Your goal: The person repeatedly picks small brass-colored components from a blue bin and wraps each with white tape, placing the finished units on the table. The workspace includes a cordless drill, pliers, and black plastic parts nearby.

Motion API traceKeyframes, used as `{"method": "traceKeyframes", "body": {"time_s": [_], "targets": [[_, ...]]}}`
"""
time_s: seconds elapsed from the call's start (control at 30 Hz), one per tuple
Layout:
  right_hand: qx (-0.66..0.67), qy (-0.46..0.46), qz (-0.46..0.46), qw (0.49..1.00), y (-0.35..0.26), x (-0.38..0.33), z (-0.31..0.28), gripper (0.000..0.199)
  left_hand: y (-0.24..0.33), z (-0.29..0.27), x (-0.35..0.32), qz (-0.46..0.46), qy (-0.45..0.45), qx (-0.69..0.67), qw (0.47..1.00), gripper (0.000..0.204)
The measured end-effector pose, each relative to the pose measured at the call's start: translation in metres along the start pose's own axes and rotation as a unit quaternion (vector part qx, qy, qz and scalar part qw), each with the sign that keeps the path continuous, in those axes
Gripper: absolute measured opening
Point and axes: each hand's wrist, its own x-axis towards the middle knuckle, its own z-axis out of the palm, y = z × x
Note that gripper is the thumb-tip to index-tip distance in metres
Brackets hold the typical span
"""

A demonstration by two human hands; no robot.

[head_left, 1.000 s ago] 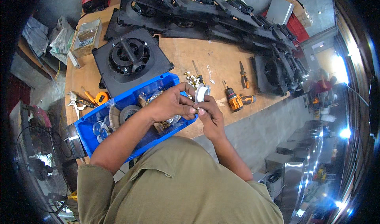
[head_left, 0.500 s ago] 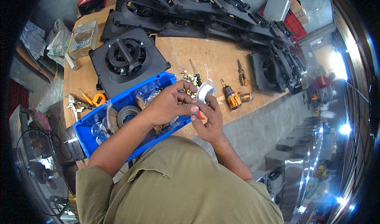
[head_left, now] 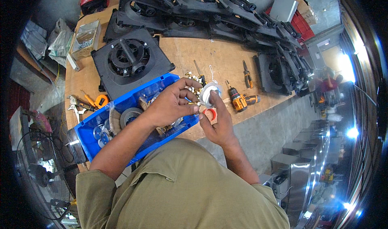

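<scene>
My left hand (head_left: 171, 103) is above the blue bin (head_left: 85, 137), its thumb and index finger pinched on a small brass-coloured fitting (head_left: 197, 104), mostly hidden by the fingertips. My right hand (head_left: 220, 126) holds a roll of white tape (head_left: 207, 94), with the index finger over it and the thumb apart, near the left fingertips. Just below the roll lies a red plastic ring (head_left: 209, 114). Behind my fingers, several small brass and white fittings (head_left: 195, 82) are heaped on the wooden table (head_left: 186, 53). The bin holds a grey tape roll (head_left: 130, 116) and blue reels (head_left: 101, 136).
A yellow-black drill (head_left: 239, 101) and pliers (head_left: 247, 76) lie to the right. Black square fan housings (head_left: 186, 25) are stacked along the back; another housing (head_left: 131, 61) sits behind the bin. At left are a tape measure (head_left: 101, 101) and locking pliers (head_left: 75, 103).
My right hand has drawn slightly right and down, its thumb parting from the left fingertips. The red ring shows more now. My left hand has barely moved.
</scene>
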Motion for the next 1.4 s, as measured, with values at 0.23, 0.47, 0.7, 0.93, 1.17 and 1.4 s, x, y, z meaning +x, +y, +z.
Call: {"method": "traceKeyframes", "body": {"time_s": [0.23,0.47,0.7,0.93,1.17,1.4], "targets": [[0.030,0.023,0.023,0.999,0.002,0.012,-0.003,0.062,0.003,0.001,-0.002,-0.025,-0.032,-0.002,0.999,0.075],[0.007,0.010,0.102,0.995,0.002,0.019,-0.008,0.054,0.011,0.007,-0.009,-0.013,-0.052,0.042,0.998,0.085],[0.013,-0.076,0.186,0.979,0.016,0.005,0.009,0.040,0.014,-0.014,-0.001,0.035,0.038,-0.025,0.998,0.069],[0.175,-0.037,0.234,0.956,0.016,-0.004,0.010,0.035,0.014,-0.027,0.001,-0.015,0.054,0.039,0.998,0.037],[0.071,-0.025,0.160,0.984,-0.003,0.007,-0.004,0.029,0.005,-0.016,0.001,-0.061,-0.007,0.052,0.997,0.042],[-0.100,0.002,0.020,0.995,-0.013,0.011,-0.005,0.028,0.001,-0.015,-0.001,-0.072,-0.008,-0.047,0.996,0.050]]}}
